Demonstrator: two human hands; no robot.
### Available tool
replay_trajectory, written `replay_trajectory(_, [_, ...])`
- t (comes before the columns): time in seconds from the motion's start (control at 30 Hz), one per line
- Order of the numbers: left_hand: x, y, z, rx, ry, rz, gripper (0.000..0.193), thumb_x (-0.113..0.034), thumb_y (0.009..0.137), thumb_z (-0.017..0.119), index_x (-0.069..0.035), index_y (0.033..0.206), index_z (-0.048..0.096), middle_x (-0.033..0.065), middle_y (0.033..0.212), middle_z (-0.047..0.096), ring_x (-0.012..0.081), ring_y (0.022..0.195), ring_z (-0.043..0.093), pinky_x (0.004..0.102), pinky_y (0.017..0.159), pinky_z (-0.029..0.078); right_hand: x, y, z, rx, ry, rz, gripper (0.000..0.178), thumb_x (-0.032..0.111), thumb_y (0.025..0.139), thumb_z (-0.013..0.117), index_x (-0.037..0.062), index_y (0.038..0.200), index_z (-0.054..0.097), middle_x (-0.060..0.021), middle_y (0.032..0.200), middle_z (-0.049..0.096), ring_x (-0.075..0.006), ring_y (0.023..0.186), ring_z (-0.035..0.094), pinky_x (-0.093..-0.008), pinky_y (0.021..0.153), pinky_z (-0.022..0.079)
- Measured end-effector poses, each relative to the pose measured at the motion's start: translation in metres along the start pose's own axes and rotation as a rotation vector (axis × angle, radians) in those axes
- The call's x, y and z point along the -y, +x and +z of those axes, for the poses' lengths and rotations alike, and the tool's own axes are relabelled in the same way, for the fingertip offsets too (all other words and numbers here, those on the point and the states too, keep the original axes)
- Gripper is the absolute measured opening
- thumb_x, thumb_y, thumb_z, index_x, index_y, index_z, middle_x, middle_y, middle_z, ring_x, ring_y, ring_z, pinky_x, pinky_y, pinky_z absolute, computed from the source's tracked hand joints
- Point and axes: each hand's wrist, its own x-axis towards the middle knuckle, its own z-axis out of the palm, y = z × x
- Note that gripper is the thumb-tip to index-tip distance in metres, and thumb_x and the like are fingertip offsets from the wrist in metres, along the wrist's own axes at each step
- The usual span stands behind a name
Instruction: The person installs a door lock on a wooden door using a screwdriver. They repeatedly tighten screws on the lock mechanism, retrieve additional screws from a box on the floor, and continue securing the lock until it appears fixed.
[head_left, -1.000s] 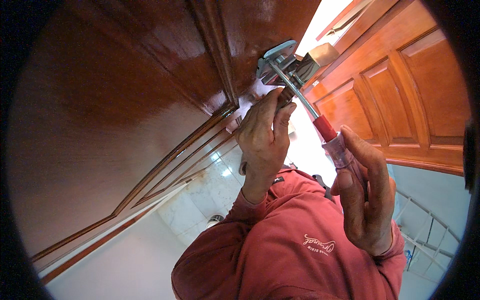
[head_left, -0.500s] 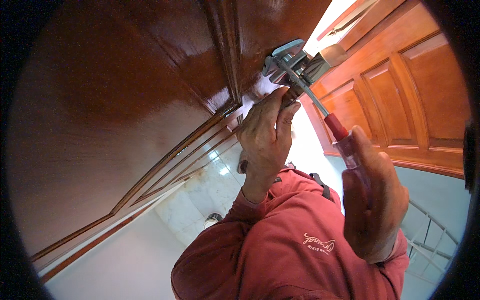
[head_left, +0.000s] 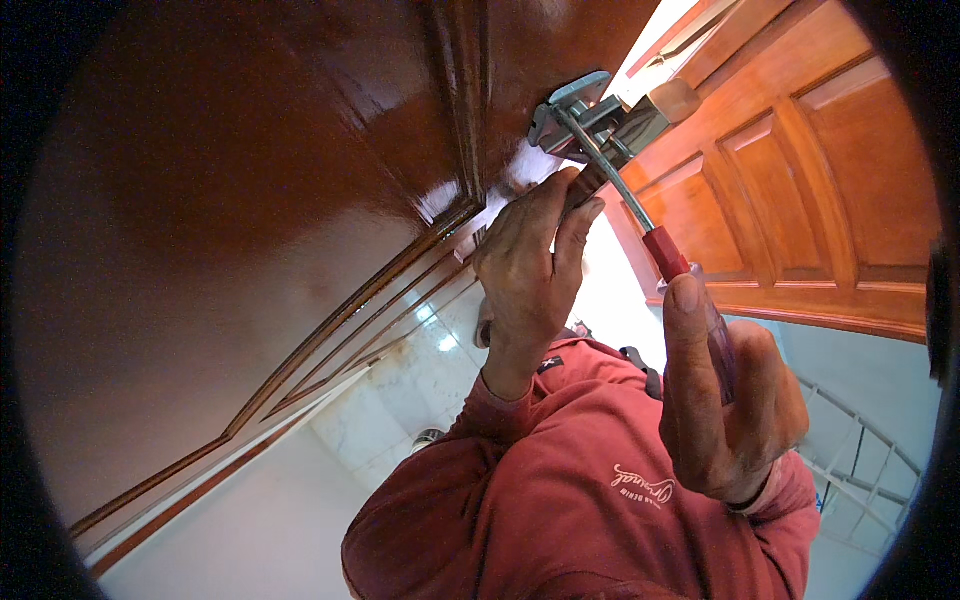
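My right hand [head_left: 735,410] is closed around the purple see-through handle of a screwdriver [head_left: 622,190] with a red collar. Its long steel shaft slants up and left to a metal door lock [head_left: 578,118] on the dark brown door [head_left: 250,200]. The tip meets the lock's plate, though the exact contact is too small to make out. A rounded tan knob [head_left: 676,101] with a shiny collar sticks out at the lock's right. Just below the lock, my left hand [head_left: 525,265] grips the door's edge [head_left: 586,186] between thumb and fingers.
A second, orange-brown panelled door [head_left: 800,200] stands at the right. Below lie pale floor tiles [head_left: 400,395], and a white metal railing [head_left: 865,460] is at the lower right. Bright light comes through the gap between the doors.
My right hand has shifted its grip on the screwdriver handle, with the thumb now along its top. The left hand stays on the door's edge.
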Motion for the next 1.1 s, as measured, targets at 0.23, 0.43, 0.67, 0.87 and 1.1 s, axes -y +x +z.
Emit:
replay_trajectory(0.23, [0.008,0.006,0.004,0.010,-0.060,0.063,0.028,-0.019,0.091,0.074,0.001,0.111,0.069,0.0136,0.092,0.074,0.0249,0.079,0.072,0.0348,0.069,0.055,-0.010,0.001,0.016,-0.148,-0.048,-0.021,0.037,-0.001,0.083,0.073,0.0078,0.118,0.074,0.0008,0.063,0.045,-0.0076,0.046,0.038,-0.0235,0.037,0.026])
replay_trajectory(0.43, [0.014,0.010,0.003,-0.006,-0.077,0.142,0.028,-0.019,0.091,0.074,0.000,0.111,0.070,0.0116,0.087,0.073,0.0225,0.073,0.071,0.0337,0.064,0.054,-0.001,0.000,0.012,-0.073,0.141,0.122,0.045,-0.005,0.072,0.073,0.0012,0.117,0.074,0.0002,0.063,0.044,-0.0093,0.046,0.038,-0.0255,0.037,0.027])
replay_trajectory(0.67, [0.026,0.012,0.011,-0.079,-0.149,0.207,0.029,-0.019,0.091,0.074,0.002,0.109,0.071,0.0118,0.084,0.073,0.0225,0.069,0.071,0.0333,0.062,0.053,-0.001,0.003,0.012,-0.041,0.485,0.359,0.051,-0.007,0.073,0.071,-0.0043,0.124,0.067,-0.0076,0.068,0.053,-0.0158,0.055,0.051,-0.0302,0.047,0.041])
replay_trajectory(0.87, [0.026,0.011,0.013,-0.073,-0.159,0.203,0.028,-0.019,0.091,0.074,0.002,0.109,0.071,0.0115,0.083,0.073,0.0219,0.068,0.070,0.0329,0.061,0.053,0.001,-0.003,0.010,-0.058,1.121,0.701,0.042,0.001,0.092,0.062,-0.0078,0.133,0.056,-0.0134,0.089,0.070,-0.0132,0.067,0.058,-0.0288,0.059,0.047])
replay_trajectory(1.1, [0.019,0.008,0.013,-0.054,-0.141,0.169,0.026,-0.015,0.090,0.075,0.003,0.108,0.071,0.0121,0.084,0.073,0.0222,0.070,0.071,0.0327,0.061,0.053,-0.003,-0.003,0.005,-0.029,1.917,1.246,0.039,0.019,0.100,0.056,-0.0032,0.133,0.056,-0.0105,0.089,0.068,-0.0064,0.051,0.047,-0.0199,0.042,0.032])
